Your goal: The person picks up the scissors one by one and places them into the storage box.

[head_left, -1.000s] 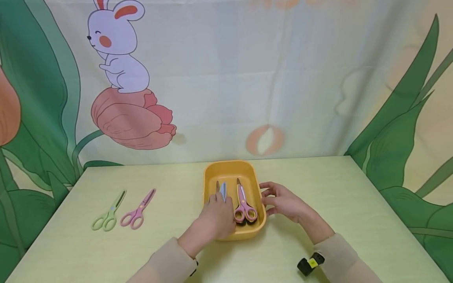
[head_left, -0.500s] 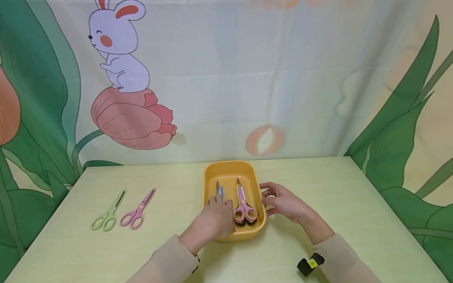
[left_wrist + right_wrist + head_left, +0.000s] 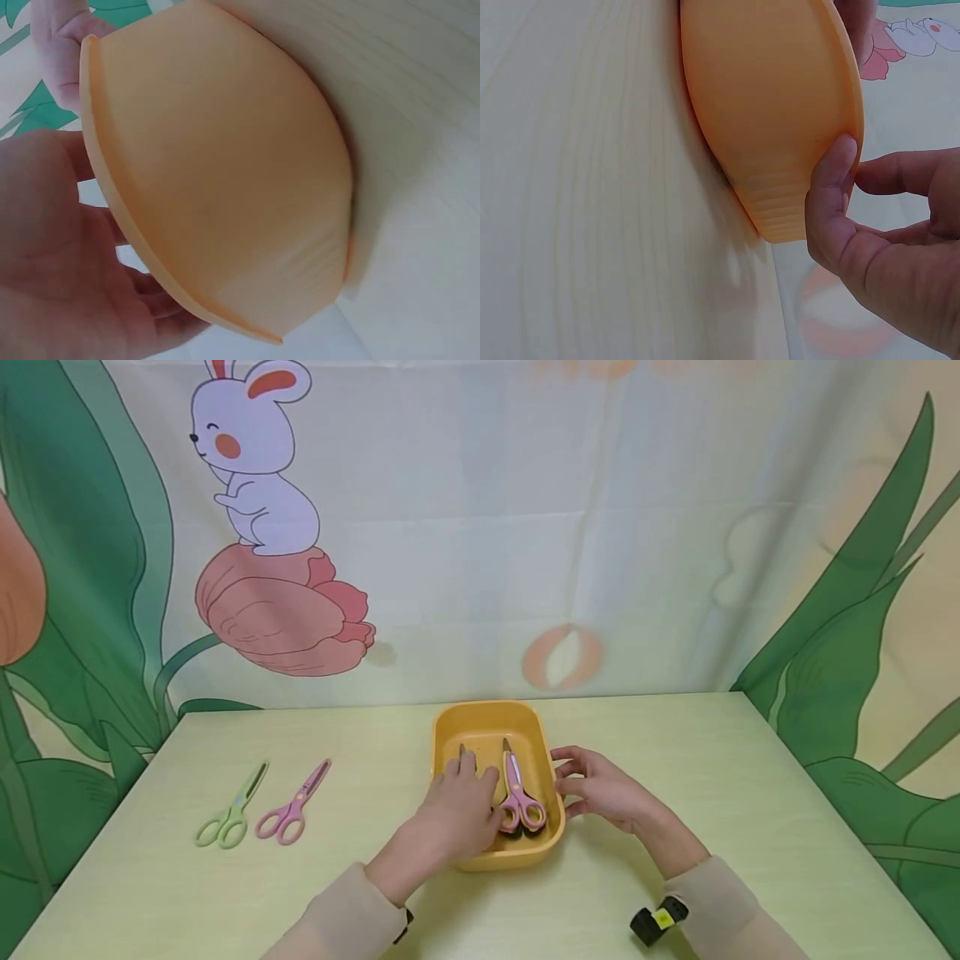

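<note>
A yellow tray (image 3: pixel 487 713) stands on the table with scissors in it. On its right side lie pink-and-purple scissors (image 3: pixel 517 793), with black handle loops partly visible beneath. My left hand (image 3: pixel 459 806) is inside the tray's left half, fingers loosely extended over more scissors, of which only a dark blade tip (image 3: pixel 462 750) shows. In the left wrist view, the left hand (image 3: pixel 67 255) reaches over the rim, its fingertips hidden behind the tray wall. My right hand (image 3: pixel 606 789) grips the tray's right rim; in the right wrist view, its thumb (image 3: pixel 831 176) presses the outer wall.
Green scissors (image 3: pixel 236 814) and pink scissors (image 3: pixel 295 808) lie side by side on the table (image 3: pixel 360 760), left of the tray. A cloth backdrop (image 3: pixel 450 568) printed with a rabbit and plants hangs behind. Each wrist wears a black camera (image 3: pixel 658 920).
The blue scissors under my left hand sank lower and slipped from sight. My left hand's fingers have loosened and spread. My right hand and the tray stay put.
</note>
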A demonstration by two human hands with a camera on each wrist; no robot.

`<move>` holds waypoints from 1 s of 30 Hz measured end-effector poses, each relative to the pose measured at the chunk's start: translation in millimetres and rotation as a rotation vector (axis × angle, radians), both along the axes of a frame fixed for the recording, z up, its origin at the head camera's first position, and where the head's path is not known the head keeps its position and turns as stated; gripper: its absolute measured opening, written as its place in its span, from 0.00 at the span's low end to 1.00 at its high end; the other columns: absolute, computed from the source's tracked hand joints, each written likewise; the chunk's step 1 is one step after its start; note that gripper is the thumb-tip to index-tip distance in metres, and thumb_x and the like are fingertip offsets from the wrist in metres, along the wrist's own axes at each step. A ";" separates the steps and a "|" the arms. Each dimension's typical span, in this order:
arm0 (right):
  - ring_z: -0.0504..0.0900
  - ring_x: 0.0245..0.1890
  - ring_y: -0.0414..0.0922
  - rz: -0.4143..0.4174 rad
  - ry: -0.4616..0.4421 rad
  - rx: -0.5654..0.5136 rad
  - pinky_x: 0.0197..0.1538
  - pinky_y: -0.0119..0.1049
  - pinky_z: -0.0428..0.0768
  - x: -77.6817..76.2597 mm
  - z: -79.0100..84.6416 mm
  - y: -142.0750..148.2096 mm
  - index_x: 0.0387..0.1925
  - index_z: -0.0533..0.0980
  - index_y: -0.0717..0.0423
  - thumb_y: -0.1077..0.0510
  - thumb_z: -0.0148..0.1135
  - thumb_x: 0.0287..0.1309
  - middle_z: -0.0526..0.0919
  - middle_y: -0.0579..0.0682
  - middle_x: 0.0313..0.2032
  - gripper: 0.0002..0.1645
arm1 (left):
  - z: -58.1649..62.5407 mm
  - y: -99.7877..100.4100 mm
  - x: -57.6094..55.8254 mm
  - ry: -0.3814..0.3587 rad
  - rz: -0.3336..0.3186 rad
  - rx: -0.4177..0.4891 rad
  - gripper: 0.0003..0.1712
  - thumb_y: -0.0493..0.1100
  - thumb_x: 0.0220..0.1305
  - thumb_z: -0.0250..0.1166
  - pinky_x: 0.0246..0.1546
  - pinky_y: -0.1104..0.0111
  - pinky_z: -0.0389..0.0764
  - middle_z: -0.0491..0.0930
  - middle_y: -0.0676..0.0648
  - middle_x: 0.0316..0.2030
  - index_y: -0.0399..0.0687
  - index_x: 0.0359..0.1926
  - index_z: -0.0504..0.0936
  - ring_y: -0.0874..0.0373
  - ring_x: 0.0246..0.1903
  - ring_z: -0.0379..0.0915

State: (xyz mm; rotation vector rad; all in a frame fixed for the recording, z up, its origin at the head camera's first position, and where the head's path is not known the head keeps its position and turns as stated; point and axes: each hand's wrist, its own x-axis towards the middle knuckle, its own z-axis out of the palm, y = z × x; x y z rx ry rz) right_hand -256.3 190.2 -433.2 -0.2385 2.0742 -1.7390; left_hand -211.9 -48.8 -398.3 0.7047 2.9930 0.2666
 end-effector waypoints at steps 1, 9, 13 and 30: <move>0.80 0.44 0.53 0.000 0.000 0.000 0.39 0.42 0.86 0.0 0.1 0.0 0.72 0.57 0.71 0.69 0.53 0.70 0.69 0.67 0.53 0.33 | -1.0 -1.5 -1.6 0.015 -0.011 0.026 0.27 0.52 0.74 0.62 0.57 0.45 0.75 0.66 0.29 0.62 0.37 0.63 0.74 0.35 0.62 0.65; 0.79 0.45 0.54 0.003 -0.002 0.006 0.40 0.42 0.86 0.4 1.4 0.0 0.72 0.57 0.71 0.69 0.54 0.71 0.69 0.67 0.53 0.33 | -4.7 -16.3 -6.5 0.073 -0.074 0.244 0.18 0.47 0.71 0.67 0.43 0.56 0.70 0.67 0.42 0.46 0.42 0.54 0.78 0.47 0.46 0.64; 0.80 0.45 0.54 0.003 0.000 0.008 0.40 0.42 0.86 0.5 1.9 0.1 0.72 0.57 0.71 0.69 0.53 0.71 0.69 0.67 0.53 0.33 | -2.8 -21.9 -6.5 0.046 -0.082 0.339 0.17 0.48 0.72 0.66 0.51 0.52 0.70 0.68 0.42 0.50 0.44 0.54 0.78 0.45 0.52 0.66; 0.80 0.45 0.52 -0.007 -0.002 0.007 0.40 0.42 0.86 1.0 2.1 -0.3 0.72 0.59 0.71 0.68 0.55 0.70 0.70 0.65 0.53 0.33 | -1.3 -67.0 -14.0 0.108 -0.045 0.593 0.13 0.41 0.70 0.68 0.50 0.51 0.71 0.70 0.37 0.52 0.43 0.51 0.78 0.41 0.52 0.66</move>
